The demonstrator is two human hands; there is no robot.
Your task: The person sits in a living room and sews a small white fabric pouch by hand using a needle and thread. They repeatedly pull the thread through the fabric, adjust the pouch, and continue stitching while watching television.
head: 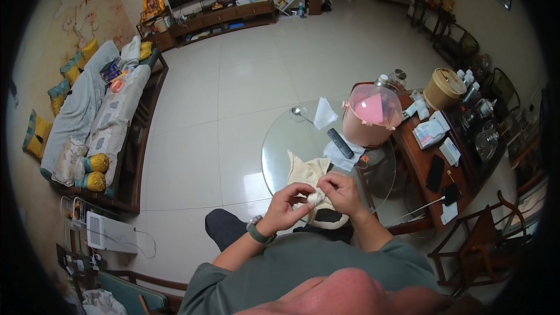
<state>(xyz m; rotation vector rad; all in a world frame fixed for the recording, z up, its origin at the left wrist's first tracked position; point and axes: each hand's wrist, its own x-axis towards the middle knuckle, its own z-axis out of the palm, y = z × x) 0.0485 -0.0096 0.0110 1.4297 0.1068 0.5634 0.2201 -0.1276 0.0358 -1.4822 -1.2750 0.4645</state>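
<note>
My left hand [289, 204] curls its thumb and fingers around a small white round bundle [314, 198]. Whether it is wound yarn or bunched cloth is hard to tell. At the bundle's upper right, my right hand [342, 191] pinches it between thumb and bent fingers; the fingertips are partly hidden. A cream cloth piece [306, 169] lies beneath and beyond both hands, over the near edge of a round glass tabletop [278, 140]. Part of the cloth hangs towards my lap, with a curved band [331, 224] around a dark gap.
On the glass are a black remote control [340, 143], white tissue [325, 113], a metal spoon [297, 111] and a pink lidded bucket [369, 124]. To the right stands a wooden table [415, 151] with a phone [435, 173] and a white cable [415, 210]. A sofa [118, 140] is at left.
</note>
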